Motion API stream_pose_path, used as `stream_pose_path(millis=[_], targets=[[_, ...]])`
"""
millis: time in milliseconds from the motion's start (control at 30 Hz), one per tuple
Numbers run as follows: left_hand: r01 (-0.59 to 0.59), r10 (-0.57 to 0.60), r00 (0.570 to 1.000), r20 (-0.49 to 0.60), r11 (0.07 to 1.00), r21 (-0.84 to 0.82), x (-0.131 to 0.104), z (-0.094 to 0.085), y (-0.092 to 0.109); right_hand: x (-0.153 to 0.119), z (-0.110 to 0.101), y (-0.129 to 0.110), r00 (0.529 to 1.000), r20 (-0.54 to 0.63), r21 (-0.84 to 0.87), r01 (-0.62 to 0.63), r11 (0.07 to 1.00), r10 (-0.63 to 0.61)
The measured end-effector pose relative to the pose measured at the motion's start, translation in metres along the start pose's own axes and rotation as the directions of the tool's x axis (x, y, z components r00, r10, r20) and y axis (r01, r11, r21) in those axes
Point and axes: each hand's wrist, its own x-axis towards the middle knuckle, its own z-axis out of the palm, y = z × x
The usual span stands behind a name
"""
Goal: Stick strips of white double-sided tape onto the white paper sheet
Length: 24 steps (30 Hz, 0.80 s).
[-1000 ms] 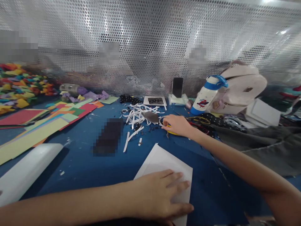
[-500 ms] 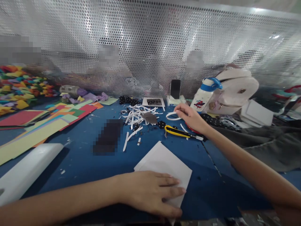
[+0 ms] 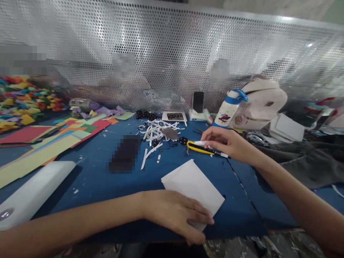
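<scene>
Lays the left hand [image 3: 174, 215] palm down, low and near, across the folded white paper [image 3: 195, 188] on the blue tabletop [image 3: 102, 208], with fingers released and stretched forward to the right, thumb lower and apart, and forearm coming in from the left. Reaches farther out with the right hand [image 3: 232, 145], forearm slanting in from the lower right, wrist bent, fingers curled toward the thumb above the yellow-and-black cutter [image 3: 201, 148] and right at a white piece [image 3: 199, 142]; cannot tell about any grip on it. Shows a long white case [image 3: 37, 190] at left, contents hidden. Beyond, to the left of the cutter, a tangle of white strips [image 3: 157, 130], and at far left, coloured sheets [image 3: 70, 134]. Toward the back, upright at right, a white bottle with a blue lid [image 3: 227, 109], contents out of sight, just beside a pale backpack [image 3: 262, 102], also hiding any contents. At back left, a clear container [image 3: 80, 104] on its side, contents too blurred to name. Farthest off, behind a standing phone [image 3: 198, 102], a perforated metal screen [image 3: 172, 53].
</scene>
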Motion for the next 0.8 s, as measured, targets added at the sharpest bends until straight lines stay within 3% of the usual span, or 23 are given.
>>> stream_pose_path(millis=[100, 167, 233, 267, 300, 333, 400, 433, 467, 600, 700, 800], targets=[[0.004, -0.004, 1.000, 0.001, 0.999, -0.050, 0.007, 0.000, -0.003, 0.007, 0.011, -0.020, 0.982, 0.182, -0.008, 0.062, 0.998, -0.060], [0.051, -0.060, 0.997, -0.055, 0.987, -0.153, 0.007, -0.003, -0.007, 0.013, 0.020, -0.031, 0.959, 0.265, -0.023, 0.109, 0.994, -0.099], [0.124, -0.182, 0.971, -0.158, 0.940, -0.317, 0.001, -0.007, -0.012, 0.018, 0.026, -0.036, 0.954, 0.275, -0.083, 0.149, 0.985, -0.121], [0.178, -0.279, 0.937, -0.208, 0.897, -0.404, -0.003, -0.010, -0.016, 0.020, 0.028, -0.037, 0.956, 0.264, -0.120, 0.166, 0.979, -0.130], [0.226, -0.380, 0.883, -0.275, 0.858, -0.461, -0.009, -0.012, -0.020, 0.021, 0.029, -0.036, 0.958, 0.250, -0.144, 0.178, 0.973, -0.138], [0.320, -0.508, 0.793, -0.337, 0.817, -0.480, -0.014, -0.015, -0.025, 0.022, 0.030, -0.034, 0.960, 0.240, -0.145, 0.180, 0.973, -0.142], [0.581, -0.732, 0.534, -0.422, 0.681, -0.446, -0.024, -0.018, -0.035, 0.022, 0.032, -0.027, 0.963, 0.230, -0.079, 0.162, 0.984, -0.140], [0.673, -0.776, 0.456, -0.435, 0.621, -0.403, -0.028, -0.019, -0.039, 0.022, 0.033, -0.023, 0.965, 0.225, -0.032, 0.148, 0.988, -0.137], [0.727, -0.793, 0.420, -0.442, 0.585, -0.359, -0.030, -0.019, -0.043, 0.023, 0.035, -0.019, 0.967, 0.213, 0.010, 0.140, 0.990, -0.139], [0.733, -0.786, 0.440, -0.435, 0.594, -0.331, -0.028, -0.017, -0.049, 0.023, 0.043, -0.009, 0.972, 0.152, 0.023, 0.178, 0.984, -0.180], [0.676, -0.825, 0.389, -0.410, 0.558, -0.481, -0.024, -0.015, -0.049, 0.023, 0.048, -0.008, 0.967, 0.124, -0.140, 0.239, 0.961, -0.222], [0.641, -0.850, 0.353, -0.391, 0.524, -0.560, -0.024, -0.017, -0.050, 0.021, 0.050, -0.008, 0.964, 0.123, -0.398, 0.264, 0.878, -0.235]])
